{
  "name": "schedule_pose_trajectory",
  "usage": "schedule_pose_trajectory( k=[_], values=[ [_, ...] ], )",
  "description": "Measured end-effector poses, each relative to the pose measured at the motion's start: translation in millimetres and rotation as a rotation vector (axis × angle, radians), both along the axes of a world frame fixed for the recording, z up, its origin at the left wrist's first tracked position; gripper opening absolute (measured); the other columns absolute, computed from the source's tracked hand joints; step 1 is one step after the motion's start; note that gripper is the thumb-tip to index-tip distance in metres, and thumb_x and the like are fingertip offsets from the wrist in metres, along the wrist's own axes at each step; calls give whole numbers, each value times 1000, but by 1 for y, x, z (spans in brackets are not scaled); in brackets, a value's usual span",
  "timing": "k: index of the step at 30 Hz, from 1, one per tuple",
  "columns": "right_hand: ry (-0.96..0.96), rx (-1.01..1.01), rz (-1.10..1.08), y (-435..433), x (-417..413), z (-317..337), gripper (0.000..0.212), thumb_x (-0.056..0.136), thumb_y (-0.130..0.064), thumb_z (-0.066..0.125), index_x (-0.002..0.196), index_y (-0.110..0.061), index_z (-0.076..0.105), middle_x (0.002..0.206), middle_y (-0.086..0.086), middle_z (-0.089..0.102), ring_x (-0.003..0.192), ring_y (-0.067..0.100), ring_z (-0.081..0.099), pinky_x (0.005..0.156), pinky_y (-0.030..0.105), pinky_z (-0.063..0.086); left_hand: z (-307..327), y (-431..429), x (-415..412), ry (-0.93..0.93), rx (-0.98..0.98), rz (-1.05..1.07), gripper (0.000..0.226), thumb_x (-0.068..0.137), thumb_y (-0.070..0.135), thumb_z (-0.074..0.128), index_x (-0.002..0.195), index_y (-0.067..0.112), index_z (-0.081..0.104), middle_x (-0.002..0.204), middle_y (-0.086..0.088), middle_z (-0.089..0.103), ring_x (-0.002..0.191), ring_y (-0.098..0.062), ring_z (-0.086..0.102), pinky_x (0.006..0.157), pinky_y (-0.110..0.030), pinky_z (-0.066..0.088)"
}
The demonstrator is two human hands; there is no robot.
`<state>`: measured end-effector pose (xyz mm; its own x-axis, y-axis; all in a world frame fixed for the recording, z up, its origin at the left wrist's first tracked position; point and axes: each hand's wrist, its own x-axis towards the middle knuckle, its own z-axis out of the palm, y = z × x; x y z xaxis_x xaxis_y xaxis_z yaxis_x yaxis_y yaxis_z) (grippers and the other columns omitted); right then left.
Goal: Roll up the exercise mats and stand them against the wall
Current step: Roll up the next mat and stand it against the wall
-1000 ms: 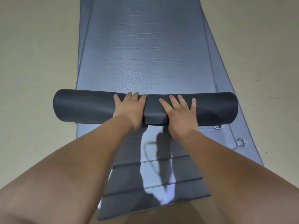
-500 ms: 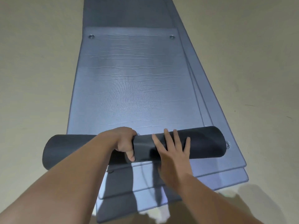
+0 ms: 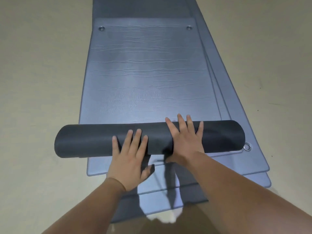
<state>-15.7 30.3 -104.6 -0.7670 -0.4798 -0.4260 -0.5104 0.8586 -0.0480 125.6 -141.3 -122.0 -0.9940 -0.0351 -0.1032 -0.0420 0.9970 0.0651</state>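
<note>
My left grip (image 3: 130,156) and right grip (image 3: 184,141) pressed flat, fingers straight, on the roll (image 3: 87,141); unrolled mat (image 3: 143,73) stretched ahead, floor (image 3: 42,65) beside both edges.

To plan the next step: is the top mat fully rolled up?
Partly rolled: left hand and right hand press the dark roll; its flat part lies ahead.

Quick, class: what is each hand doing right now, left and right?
Left hand: open, fingers straight, pressing on the rolled mat.
Right hand: open, flat on the same roll.
</note>
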Motion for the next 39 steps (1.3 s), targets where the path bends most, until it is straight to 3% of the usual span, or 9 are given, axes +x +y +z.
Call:
schedule_pose_trajectory(
  k=[6, 8, 12, 15, 19, 25, 27, 31, 39],
  values=[
    [31, 11, -17, -12, -21, 11, 160, 57, -78, 82, 145, -40, -45, 162, 13, -41, 151, 42, -33, 117, 73, -12, -9, 9, -30, -197, -30, 183, 148, 63, 86, 60, 149, 13, -36, 162, -16, -32, 149, -40, -30, 109, -79, -8],
    [118, -96, -25, -5, -6, 7, 152, 64, -78, 78, 147, -38, -44, 163, 13, -40, 152, 41, -32, 118, 71, -14, -5, 4, -46, -224, -59, 205, 150, 65, 87, 60, 145, 14, -43, 158, -14, -40, 146, -39, -37, 108, -78, -13],
    [202, -107, 3, 14, 19, -17, 136, 69, -75, 74, 161, -32, -16, 169, 14, -21, 154, 42, -25, 118, 73, -8, 6, -16, -85, -217, -44, 214, 154, 54, 91, 64, 156, 17, -25, 165, -10, -27, 150, -38, -26, 112, -76, -7],
    [104, -19, 15, 8, -2, -19, 145, 71, -77, 72, 150, -34, -41, 158, 12, -47, 144, 42, -45, 115, 75, -14, 7, -26, -104, -187, -22, 207, 156, 48, 94, 62, 158, 19, -19, 166, -8, -24, 152, -40, -21, 113, -74, -6],
    [97, 10, 15, -16, -47, -14, 158, 59, -82, 77, 144, -35, -47, 160, 13, -45, 147, 44, -40, 114, 77, -14, -4, -31, -96, -48, -55, 143, 146, 52, 88, 65, 161, 16, -1, 169, -12, -12, 154, -42, -10, 115, -73, 0],
    [163, 3, 73, -38, -99, -8, 158, 53, -85, 77, 154, -38, -34, 166, 14, -32, 153, 47, -26, 116, 78, -7, -16, -38, -123, -156, -45, 265, 145, 67, 64, 73, 148, 25, -40, 161, -1, -36, 149, -35, -31, 110, -70, -17],
    [205, 19, 138, -40, -96, -16, 151, 63, -76, 78, 152, -39, -38, 168, 16, -29, 152, 52, -22, 114, 80, -7, -11, -46, -144, -155, -69, 270, 131, 74, 47, 72, 152, 27, -31, 165, 0, -28, 152, -34, -24, 113, -72, -9],
    [251, 49, 133, -53, -107, -23, 127, 85, -21, 71, 150, -43, -36, 172, 16, -8, 153, 56, -5, 113, 81, 2, -2, -59, -168, -157, -46, 276, 113, 81, 17, 69, 159, 31, -11, 169, 3, -8, 155, -29, -9, 117, -71, -1],
    [118, 29, 133, -50, -105, 2, 107, 91, -19, 70, 159, -53, -6, 169, 8, 21, 154, 43, 17, 119, 73, 8, 18, -57, -162, -154, -28, 254, 89, 78, 17, 72, 151, 32, 25, 152, 7, 38, 146, -24, 26, 113, -73, 15]
  ],
)
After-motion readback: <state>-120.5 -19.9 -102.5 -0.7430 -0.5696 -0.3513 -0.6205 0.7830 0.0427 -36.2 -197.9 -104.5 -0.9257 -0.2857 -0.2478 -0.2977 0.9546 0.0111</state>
